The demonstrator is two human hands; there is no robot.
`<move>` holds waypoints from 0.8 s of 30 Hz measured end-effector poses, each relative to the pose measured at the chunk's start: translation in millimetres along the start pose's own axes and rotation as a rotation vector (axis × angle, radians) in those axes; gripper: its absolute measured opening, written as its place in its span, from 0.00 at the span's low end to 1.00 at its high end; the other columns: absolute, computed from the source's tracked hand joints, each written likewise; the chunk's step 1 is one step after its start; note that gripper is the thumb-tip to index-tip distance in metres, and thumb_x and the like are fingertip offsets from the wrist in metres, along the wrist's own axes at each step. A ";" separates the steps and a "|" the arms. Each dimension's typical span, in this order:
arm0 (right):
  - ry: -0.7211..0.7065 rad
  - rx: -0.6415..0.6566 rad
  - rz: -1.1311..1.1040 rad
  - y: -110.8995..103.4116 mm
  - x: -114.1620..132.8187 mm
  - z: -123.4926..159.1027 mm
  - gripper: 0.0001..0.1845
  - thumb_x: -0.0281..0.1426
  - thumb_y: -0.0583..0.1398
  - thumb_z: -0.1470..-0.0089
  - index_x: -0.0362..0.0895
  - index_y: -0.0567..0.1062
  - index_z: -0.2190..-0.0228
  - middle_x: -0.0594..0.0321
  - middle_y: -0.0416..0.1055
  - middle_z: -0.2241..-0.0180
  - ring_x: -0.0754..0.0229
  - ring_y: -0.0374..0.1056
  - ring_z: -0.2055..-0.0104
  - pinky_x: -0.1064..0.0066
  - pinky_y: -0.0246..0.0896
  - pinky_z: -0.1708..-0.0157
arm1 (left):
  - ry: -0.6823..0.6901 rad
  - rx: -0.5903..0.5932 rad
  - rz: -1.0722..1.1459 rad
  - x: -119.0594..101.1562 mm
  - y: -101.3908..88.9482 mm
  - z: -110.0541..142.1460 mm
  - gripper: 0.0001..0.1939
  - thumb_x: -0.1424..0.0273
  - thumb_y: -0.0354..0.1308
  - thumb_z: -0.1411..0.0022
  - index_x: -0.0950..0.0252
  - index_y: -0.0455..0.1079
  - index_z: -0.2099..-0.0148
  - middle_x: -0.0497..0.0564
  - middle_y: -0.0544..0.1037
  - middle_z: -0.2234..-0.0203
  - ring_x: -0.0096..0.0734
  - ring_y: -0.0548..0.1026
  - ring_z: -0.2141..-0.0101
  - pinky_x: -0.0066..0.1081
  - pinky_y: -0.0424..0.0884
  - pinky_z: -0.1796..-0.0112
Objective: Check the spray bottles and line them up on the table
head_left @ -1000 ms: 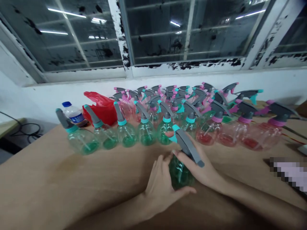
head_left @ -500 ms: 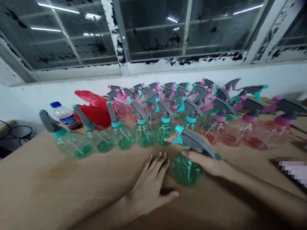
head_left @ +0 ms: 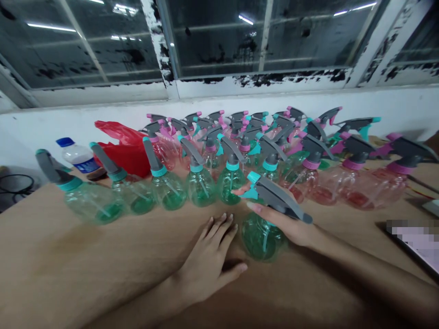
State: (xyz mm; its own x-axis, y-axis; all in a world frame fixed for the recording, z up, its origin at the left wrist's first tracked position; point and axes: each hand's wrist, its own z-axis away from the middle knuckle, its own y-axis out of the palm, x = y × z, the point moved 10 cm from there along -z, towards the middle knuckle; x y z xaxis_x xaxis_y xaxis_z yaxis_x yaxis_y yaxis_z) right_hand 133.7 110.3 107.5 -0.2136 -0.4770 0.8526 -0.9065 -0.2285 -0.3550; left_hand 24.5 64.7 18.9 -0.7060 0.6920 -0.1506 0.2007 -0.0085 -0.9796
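A green spray bottle (head_left: 260,237) with a grey and teal trigger head stands upright on the wooden table (head_left: 144,260). My right hand (head_left: 291,224) is wrapped round its neck from the right, below the spray head, with a finger reaching past the teal trigger. To its left, my left hand (head_left: 212,256) lies flat on the tabletop, fingers spread, apart from the bottle. Just behind stands a row of green spray bottles (head_left: 202,187) with teal collars. Pink spray bottles (head_left: 370,189) with pink collars continue the row on the right.
More spray bottles crowd behind the front row, against the white wall. A red plastic bag (head_left: 126,153) and a blue-capped bottle (head_left: 80,157) stand at the back left. A phone-like flat object (head_left: 416,244), partly blurred out, lies at the right. Cables (head_left: 17,185) hang beyond the left edge.
The view has shifted slightly, so most things sit a little further left and higher. My right thumb has moved a little on the bottle's neck. My left hand stays flat.
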 end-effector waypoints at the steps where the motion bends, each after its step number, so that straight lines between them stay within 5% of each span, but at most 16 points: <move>1: -0.003 0.001 -0.026 0.4 -0.3 0.1 0.14 0.35 0.57 0.42 0.51 0.72 0.54 0.63 0.73 0.55 0.59 0.71 0.61 0.63 0.66 0.59 | 0.002 -0.004 0.003 0.3 0.2 -0.2 0.35 0.50 0.48 0.34 0.70 0.52 0.35 0.59 0.54 0.36 0.44 0.49 0.36 0.47 0.47 0.39; 11: 0.009 0.019 -0.074 1.3 -3.3 0.0 0.15 0.33 0.56 0.43 0.51 0.71 0.53 0.62 0.73 0.54 0.58 0.72 0.63 0.64 0.69 0.64 | 0.001 -0.030 0.049 0.1 -1.9 -0.2 0.34 0.52 0.50 0.34 0.68 0.53 0.35 0.59 0.56 0.37 0.45 0.51 0.37 0.48 0.49 0.40; 18: 0.069 -0.029 0.044 -0.9 -7.8 4.7 0.20 0.34 0.55 0.44 0.50 0.70 0.49 0.66 0.72 0.77 0.58 0.68 0.77 0.61 0.70 0.71 | 0.004 -0.025 0.061 -0.1 -2.7 -0.7 0.34 0.53 0.51 0.34 0.67 0.51 0.34 0.59 0.55 0.37 0.45 0.51 0.37 0.49 0.49 0.40; 24: 0.078 -0.018 0.051 -0.4 -4.3 7.0 0.21 0.30 0.54 0.45 0.52 0.70 0.49 0.70 0.68 0.81 0.60 0.65 0.82 0.62 0.70 0.71 | 0.009 -0.022 0.048 -1.2 -2.3 -0.4 0.34 0.52 0.50 0.34 0.68 0.51 0.34 0.59 0.54 0.36 0.45 0.50 0.37 0.49 0.48 0.40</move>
State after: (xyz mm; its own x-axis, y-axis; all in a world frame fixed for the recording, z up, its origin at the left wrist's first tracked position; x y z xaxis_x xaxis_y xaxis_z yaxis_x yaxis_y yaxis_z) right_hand 137.5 106.6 101.3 -0.2867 -0.4202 0.8609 -0.8999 -0.1901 -0.3925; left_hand 25.1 64.2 21.4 -0.6888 0.6980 -0.1958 0.2489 -0.0259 -0.9682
